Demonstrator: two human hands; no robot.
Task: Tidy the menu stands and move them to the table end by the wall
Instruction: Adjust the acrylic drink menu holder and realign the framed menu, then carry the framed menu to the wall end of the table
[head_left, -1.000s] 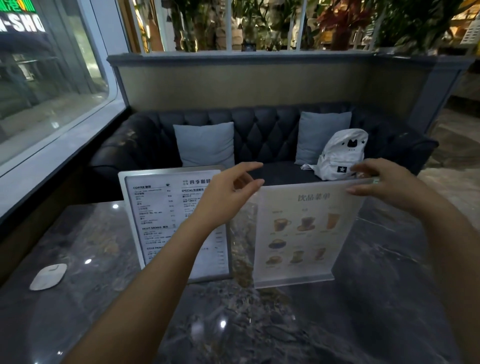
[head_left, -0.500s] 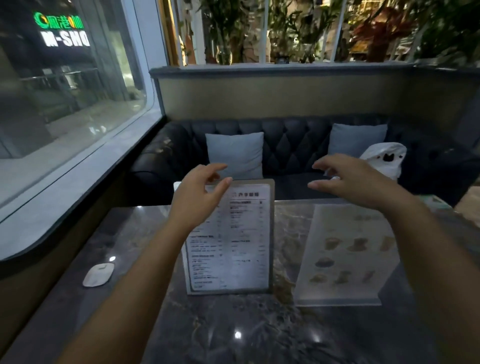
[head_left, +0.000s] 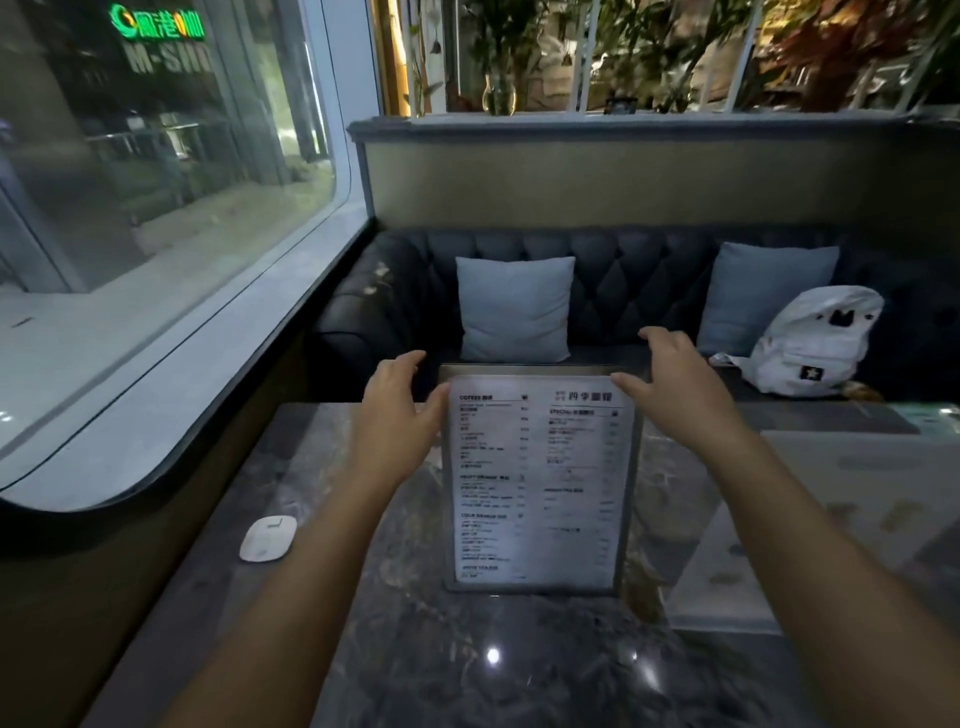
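At the middle of the dark marble table (head_left: 415, 665), seen from the head camera, a framed menu stand (head_left: 537, 483) stands upright, facing the person. The left hand (head_left: 395, 421) and right hand (head_left: 675, 395) flank its top corners, fingers spread and curled toward the frame; each grip is open, and whether any fingertip already touches the edge I cannot tell. Taking both upper corners at once is probably meant to keep the tall, thin stand from tipping when it is lifted. A second, clear menu stand (head_left: 852, 519) waits just to the right, blurred, its sheet showing only faint pictures. The wall with the window (head_left: 156, 208) lies to the left, so both stands seem not yet moved there. Legible on the framed menu are "COFFEE" and "SPECIAL"; the rest is too small. Outside, a green neon sign sits above "M-SHO".
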